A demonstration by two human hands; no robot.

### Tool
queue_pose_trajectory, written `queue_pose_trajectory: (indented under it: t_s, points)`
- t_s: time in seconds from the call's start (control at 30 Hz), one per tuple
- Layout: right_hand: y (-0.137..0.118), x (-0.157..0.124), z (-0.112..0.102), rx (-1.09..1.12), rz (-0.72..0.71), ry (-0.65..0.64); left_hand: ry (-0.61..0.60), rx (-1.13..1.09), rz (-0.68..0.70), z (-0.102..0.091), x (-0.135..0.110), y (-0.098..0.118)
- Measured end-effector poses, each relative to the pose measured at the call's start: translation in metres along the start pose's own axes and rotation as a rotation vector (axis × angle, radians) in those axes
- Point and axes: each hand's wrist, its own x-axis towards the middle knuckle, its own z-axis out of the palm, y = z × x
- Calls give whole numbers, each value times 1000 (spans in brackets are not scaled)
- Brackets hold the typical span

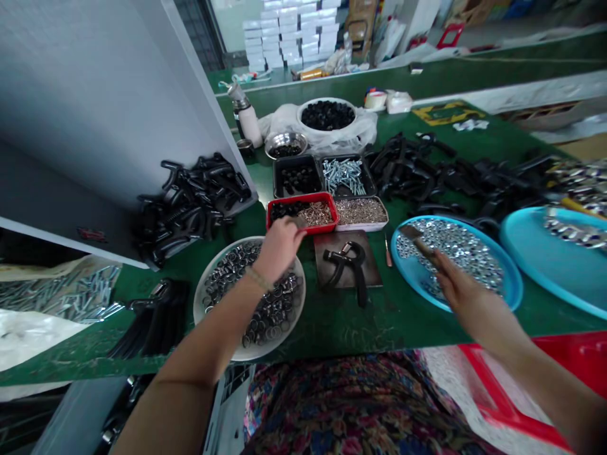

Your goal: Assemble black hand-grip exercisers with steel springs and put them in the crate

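My left hand (pixel 279 249) was curled at the rim of the red tray (pixel 322 229), grip unclear. My right hand (pixel 467 291) gripped a wooden-handled tool (pixel 417 239), long axis up-left over the blue tray (pixel 516 291). A black hand grip trainer (pixel 344 268) lay between my 2 hands.

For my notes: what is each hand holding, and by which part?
The right hand grips a flat brown tool by its near end; what the left hand holds is unclear.

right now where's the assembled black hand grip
In the head view, the black hand grip lies on a dark board mid-bench, between the white bowl and the blue tray.
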Motion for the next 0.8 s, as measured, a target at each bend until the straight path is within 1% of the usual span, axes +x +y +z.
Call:
queue_pose_trajectory:
  t_s: [0.03, 0.07, 0.1, 0.13, 0.17, 0.2, 0.23, 0.27, 0.3, 0.33, 0.37, 0.4, 0.47, 0.53, 0.6, 0.63, 0.7, 0.73, 0.8]
  points:
    - [17, 7, -3, -125, 67, -18, -30, 90, -34, -7, 18, -11]
    - [31, 13, -7, -242, 120, -44, -95, 165, -58, -12, 34, -21]
    - [40, 18, -10, -346, 139, -73, -163, 221, -69, -14, 48, -27]
    - [43, 22, -12, -415, 121, -72, -224, 257, -70, -14, 57, -31]
    - [41, 24, -13, -470, 84, -37, -271, 278, -65, -12, 63, -33]
    - [31, 25, -12, -510, 38, 13, -289, 286, -58, -9, 67, -32]
    - [16, 24, -10, -527, -9, 57, -273, 273, -55, -6, 67, -30]
    - [-4, 23, -6, -519, -40, 90, -233, 246, -59, -4, 66, -28]
    - [-27, 23, 0, -470, -59, 78, -188, 221, -67, -2, 65, -26]
    - [-50, 23, 7, -376, -103, -17, -131, 183, -83, -1, 62, -24]
    - [-72, 25, 14, -282, -123, -115, -63, 119, -109, 0, 59, -22]
    - [-90, 28, 22, -212, -123, -186, -2, 19, -139, 0, 55, -20]
    - [-113, 35, 35, -75, -83, -238, 59, -305, -207, -1, 43, -15]
    - [-117, 40, 42, 176, 22, -262, 46, -735, -283, -1, 24, -6]
    - [-112, 39, 42, 595, 158, -338, 12, -1040, -341, 2, 2, 9]
    - [-108, 37, 40, 837, 219, -386, 27, -1125, -364, 3, -9, 17]
    - [-106, 30, 33, 1273, 293, -444, 100, -1189, -391, 7, -25, 37]
    - [-107, 26, 30, 1436, 304, -442, 135, -1194, -400, 9, -31, 46]
    - [-112, 18, 23, 1645, 307, -416, 169, -1201, -415, 12, -37, 61]
